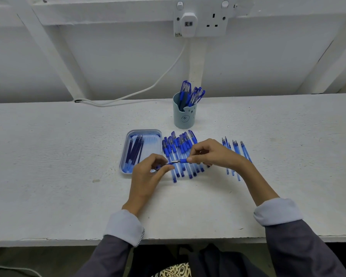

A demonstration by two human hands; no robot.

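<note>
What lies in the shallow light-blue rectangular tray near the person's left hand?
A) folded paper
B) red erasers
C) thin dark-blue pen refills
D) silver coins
C: the shallow light-blue rectangular tray holds thin dark-blue pen refills lying lengthwise, beside the left hand, which with the right hand pinches a blue plastic pen.

A single wide-angle head-worn camera looks forward and steeply down, close above the white painted worktop point(68, 156), facing a white wall with a double socket point(203, 18).
</note>
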